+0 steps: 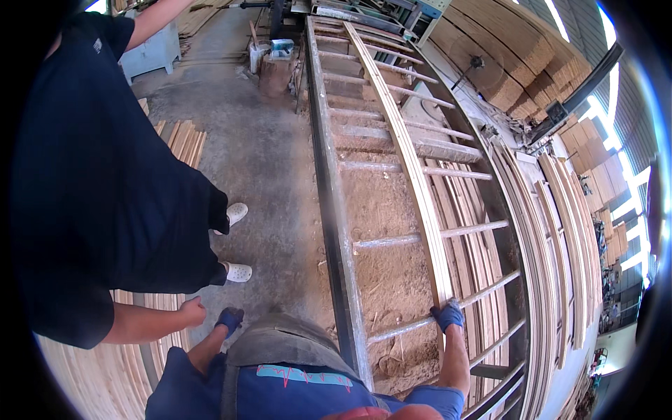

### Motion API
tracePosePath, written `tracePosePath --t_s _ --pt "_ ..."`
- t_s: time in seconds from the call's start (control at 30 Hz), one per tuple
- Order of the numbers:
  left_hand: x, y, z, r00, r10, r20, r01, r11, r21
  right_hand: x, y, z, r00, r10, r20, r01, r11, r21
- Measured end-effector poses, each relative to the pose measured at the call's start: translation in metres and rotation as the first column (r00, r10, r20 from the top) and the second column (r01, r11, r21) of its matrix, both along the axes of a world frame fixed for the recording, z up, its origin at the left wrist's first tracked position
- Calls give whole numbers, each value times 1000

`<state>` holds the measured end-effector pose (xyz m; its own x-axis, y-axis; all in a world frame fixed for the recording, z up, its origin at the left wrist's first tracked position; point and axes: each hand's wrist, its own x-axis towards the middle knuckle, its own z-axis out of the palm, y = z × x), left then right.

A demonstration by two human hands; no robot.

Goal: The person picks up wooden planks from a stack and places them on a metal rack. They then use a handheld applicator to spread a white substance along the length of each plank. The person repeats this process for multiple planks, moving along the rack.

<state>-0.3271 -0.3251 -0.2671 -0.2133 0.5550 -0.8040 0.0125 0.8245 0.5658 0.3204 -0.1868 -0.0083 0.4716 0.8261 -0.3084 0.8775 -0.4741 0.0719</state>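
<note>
My right hand [448,315], in a blue glove, grips the near end of a long pale wooden strip [413,168]. The strip lies lengthwise on a metal roller frame [336,210] and runs away from me toward the far end. My left hand [229,320], also in a blue glove, hangs low beside my body over the concrete floor and holds nothing that I can see. Its fingers are too small to make out.
Another person in dark clothes and white shoes [238,271] stands close on my left, with a bare hand [190,311] near my left hand. Sawdust lies under the rollers. Bundles of wooden strips [560,231] lie right of the frame, with more planks [183,140] on the floor.
</note>
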Motion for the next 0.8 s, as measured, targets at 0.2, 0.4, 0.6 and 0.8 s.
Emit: tracePosePath --t_s 0.2,0.4,0.6,0.8 --pt "4 2 -6 999 25 26 -24 1000 -14 2 1 -1 1000 -9 -14 9 1000 -6" --pt "17 24 13 996 45 77 -48 998 38 -5 6 1 999 -12 47 14 999 -48" --pt "6 30 -35 974 -225 -12 225 974 27 -3 15 -3 993 19 115 2 984 -179" --pt "23 22 -43 986 -156 -51 158 986 45 -7 18 1 995 38 96 -14 970 -245"
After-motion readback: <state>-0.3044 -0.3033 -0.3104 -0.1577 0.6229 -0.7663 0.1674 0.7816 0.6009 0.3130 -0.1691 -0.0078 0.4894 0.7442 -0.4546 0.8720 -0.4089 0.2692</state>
